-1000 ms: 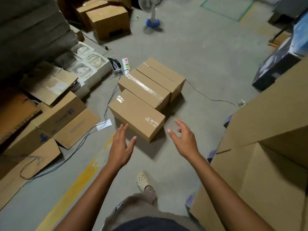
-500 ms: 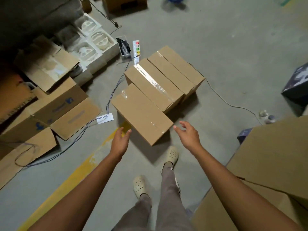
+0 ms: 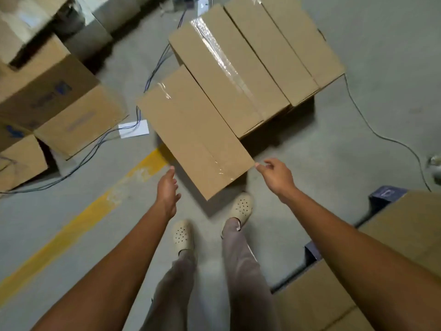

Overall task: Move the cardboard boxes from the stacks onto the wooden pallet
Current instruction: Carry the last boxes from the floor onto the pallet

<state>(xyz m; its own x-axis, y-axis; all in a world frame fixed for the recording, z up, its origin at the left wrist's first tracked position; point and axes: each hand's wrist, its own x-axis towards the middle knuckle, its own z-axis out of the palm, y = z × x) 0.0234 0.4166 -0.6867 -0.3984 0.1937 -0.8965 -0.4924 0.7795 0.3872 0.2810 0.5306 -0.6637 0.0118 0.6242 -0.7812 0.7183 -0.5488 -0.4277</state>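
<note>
You have stepped in over the last second: your feet now stand right at the near end of the box (image 3: 195,139), and your view has tipped down onto it. Both hands, which hung short of it a moment ago, now flank that near end.

Your left hand (image 3: 168,187) is open with straight fingers just beside the box's left near edge; contact there is not clear. Your right hand (image 3: 276,174) has loosely curled fingers (image 3: 259,165) at the near right corner, touching it or very nearly, and closing on nothing yet.

The box lies flat and taped, partly across the yellow line (image 3: 95,211) on the floor (image 3: 358,163), with its far end against the other boxes (image 3: 250,68). It has not lifted or shifted.

So I judge the reach is done and the grip is the step in hand. No wooden pallet shows under or near these boxes, so I cannot tell whether this one is being picked up or squared into place. Mind the cable (image 3: 381,137) on your right when you turn.
</note>
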